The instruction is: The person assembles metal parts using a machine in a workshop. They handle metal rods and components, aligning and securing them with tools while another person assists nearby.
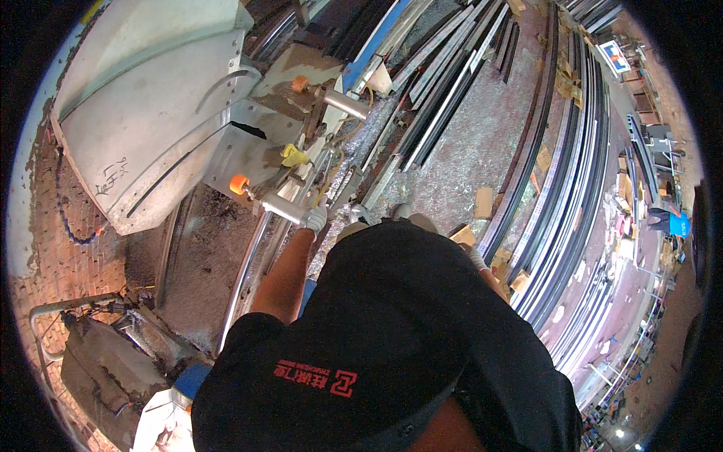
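Observation:
My left hand (317, 218), in a white glove, is at the end of a silver metal cylinder (285, 207) on the machine. One finger points away from me along the machine's edge; the grip of the others is too small to make out. My right hand (476, 258), also gloved in white, hangs low beside my body, partly covered by my dark shirt, its fingers unclear. An orange knob (239, 184) sits at the cylinder's far-left end. Beyond it are a second silver cylinder (347, 104), another orange knob (300, 83) and a yellow piece (294, 155).
A large grey metal housing (151, 113) rises at the left, above a surface strewn with shavings (207, 256). Long metal profiles (444, 90) lie ahead of me. More long bundles (568, 188) curve along the floor to the right. Farther right, a person in blue (678, 225) is visible.

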Available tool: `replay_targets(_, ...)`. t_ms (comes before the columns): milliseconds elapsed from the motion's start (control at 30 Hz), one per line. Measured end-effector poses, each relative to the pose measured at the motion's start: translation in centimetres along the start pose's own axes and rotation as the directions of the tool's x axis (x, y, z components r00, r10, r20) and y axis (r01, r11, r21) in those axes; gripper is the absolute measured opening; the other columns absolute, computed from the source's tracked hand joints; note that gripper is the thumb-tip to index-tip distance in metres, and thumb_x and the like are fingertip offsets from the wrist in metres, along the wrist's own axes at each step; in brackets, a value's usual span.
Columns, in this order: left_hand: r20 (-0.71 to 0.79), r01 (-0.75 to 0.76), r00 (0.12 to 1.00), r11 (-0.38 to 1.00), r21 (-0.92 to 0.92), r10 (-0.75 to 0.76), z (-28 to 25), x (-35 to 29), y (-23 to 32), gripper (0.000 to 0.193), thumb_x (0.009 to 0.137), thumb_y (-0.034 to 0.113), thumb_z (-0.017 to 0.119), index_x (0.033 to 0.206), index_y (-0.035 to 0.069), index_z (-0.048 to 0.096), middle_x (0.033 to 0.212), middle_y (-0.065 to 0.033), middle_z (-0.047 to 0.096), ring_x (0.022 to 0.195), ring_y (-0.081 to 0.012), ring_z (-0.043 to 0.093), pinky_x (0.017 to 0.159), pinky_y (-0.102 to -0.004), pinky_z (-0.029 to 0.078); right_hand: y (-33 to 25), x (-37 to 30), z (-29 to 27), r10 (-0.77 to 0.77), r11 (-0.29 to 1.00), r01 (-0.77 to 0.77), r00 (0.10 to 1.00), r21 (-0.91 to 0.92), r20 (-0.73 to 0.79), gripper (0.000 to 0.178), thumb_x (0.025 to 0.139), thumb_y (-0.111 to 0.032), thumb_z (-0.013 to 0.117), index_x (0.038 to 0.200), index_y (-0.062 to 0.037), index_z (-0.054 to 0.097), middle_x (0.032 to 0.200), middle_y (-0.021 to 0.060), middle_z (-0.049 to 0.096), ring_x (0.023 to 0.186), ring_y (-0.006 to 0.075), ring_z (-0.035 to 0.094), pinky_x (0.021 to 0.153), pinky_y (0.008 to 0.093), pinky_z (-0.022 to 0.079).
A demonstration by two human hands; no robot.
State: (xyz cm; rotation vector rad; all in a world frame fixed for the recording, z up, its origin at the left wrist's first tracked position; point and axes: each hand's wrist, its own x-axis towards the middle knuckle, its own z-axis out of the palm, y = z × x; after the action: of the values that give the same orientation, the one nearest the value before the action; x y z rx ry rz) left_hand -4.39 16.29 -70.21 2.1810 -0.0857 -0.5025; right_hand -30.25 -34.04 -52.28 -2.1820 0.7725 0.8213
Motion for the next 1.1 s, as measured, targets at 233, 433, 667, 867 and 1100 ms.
replay_targets(233, -0.126, 0.008, 0.99, 0.915, -0.404, -0.065, -4.6, -2.9, 3.1, 0.053, 0.104, 0.049, 0.047, 0.134, 0.006, 0.058, 0.099, -0.0117, 0.073, 0.082, -0.0254, 0.067, 0.073, -0.0404, 0.057, -3.1, -1.0, -1.3, -0.055, 0.998, 0.054, 0.998, 0.031, 0.041, 0.013, 0.096, -0.014, 0.063, 0.105, -0.0078, 0.07, 0.094, 0.0083, 0.071, 0.092, 0.017, 0.063, 0.085, 0.0329, 0.049)
replay_targets(433, -0.146, -0.006, 0.984, 0.807, -0.59, -0.099, -7.3, -4.3, 5.1, 0.049, 0.104, 0.047, 0.047, 0.129, 0.007, 0.059, 0.099, -0.0119, 0.073, 0.081, -0.0269, 0.067, 0.07, -0.0427, 0.057, -3.7, 0.7, -0.9, -0.013, 1.0, 0.011, 0.998, 0.028, 0.066, 0.011, 0.098, -0.015, 0.059, 0.103, -0.009, 0.068, 0.092, 0.0074, 0.068, 0.089, 0.0155, 0.06, 0.084, 0.0329, 0.048)
replay_targets(667, -0.155, -0.006, 0.972, 0.637, -0.771, -0.178, -8.3, -5.3, 8.3, 0.044, 0.104, 0.045, 0.047, 0.123, 0.008, 0.06, 0.099, -0.0121, 0.072, 0.081, -0.0286, 0.067, 0.067, -0.0454, 0.057, -3.0, 1.6, -1.3, -0.212, 0.975, 0.216, 0.975, -0.056, 0.065, 0.014, 0.101, -0.017, 0.052, 0.103, -0.0087, 0.063, 0.096, 0.0099, 0.067, 0.092, 0.0211, 0.065, 0.084, 0.0329, 0.05)
replay_targets(867, -0.026, 0.036, 0.926, 0.158, -0.987, -0.376, -8.1, -6.3, 9.7, 0.041, 0.104, 0.043, 0.046, 0.118, 0.008, 0.061, 0.098, -0.0129, 0.072, 0.08, -0.03, 0.067, 0.065, -0.0468, 0.057, -2.0, 1.8, 0.1, -0.209, 0.973, 0.207, 0.978, -0.107, -0.014, 0.017, 0.1, -0.02, 0.056, 0.103, -0.0095, 0.069, 0.091, 0.018, 0.071, 0.091, 0.0358, 0.07, 0.08, 0.0437, 0.052)
replay_targets(1100, 0.154, 0.113, 0.93, -0.137, -0.984, -0.335, -6.2, -4.3, 3.8, 0.023, 0.106, 0.031, 0.047, 0.098, 0.012, 0.057, 0.087, -0.0072, 0.062, 0.079, -0.0279, 0.059, 0.077, -0.0447, 0.054, 0.4, 2.0, 1.1, -0.06, 0.99, 0.053, 0.997, 0.129, 0.051, 0.019, 0.098, -0.02, 0.06, 0.111, -0.0107, 0.071, 0.094, 0.0126, 0.072, 0.089, 0.022, 0.067, 0.085, 0.0359, 0.05)
